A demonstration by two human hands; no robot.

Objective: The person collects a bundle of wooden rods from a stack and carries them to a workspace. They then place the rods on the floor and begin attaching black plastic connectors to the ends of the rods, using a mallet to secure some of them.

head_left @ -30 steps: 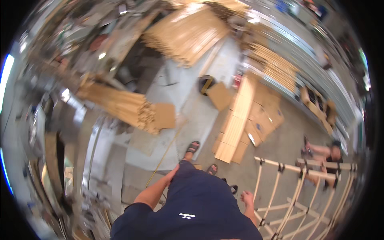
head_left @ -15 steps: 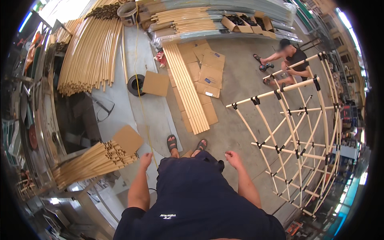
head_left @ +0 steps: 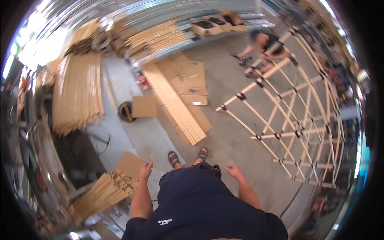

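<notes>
My left hand (head_left: 146, 171) hangs beside my body, its fingers loosely curled in and nothing seen in them. It is nearest to a brown cardboard piece (head_left: 131, 163) lying against a bundle of pale poles (head_left: 105, 188). On the other side, my right hand (head_left: 235, 171) is held out over the concrete floor, also curled and holding nothing visible. Ahead of my sandalled feet lies a row of long pale poles (head_left: 174, 105) on flattened cardboard (head_left: 194, 86). Some motion blur softens the view.
To the right stands a large lattice frame (head_left: 276, 136) of pale poles with black joints. A person (head_left: 270, 50) sits low behind it, near a power drill (head_left: 245, 60). Stacked poles (head_left: 78, 92), a black roll (head_left: 126, 112) and open boxes of black parts (head_left: 216, 26) lie farther off.
The view has turned and tilted, so the pole row and lattice frame sit farther left in it. Both hands stay empty at my sides; my feet appear slightly shifted.
</notes>
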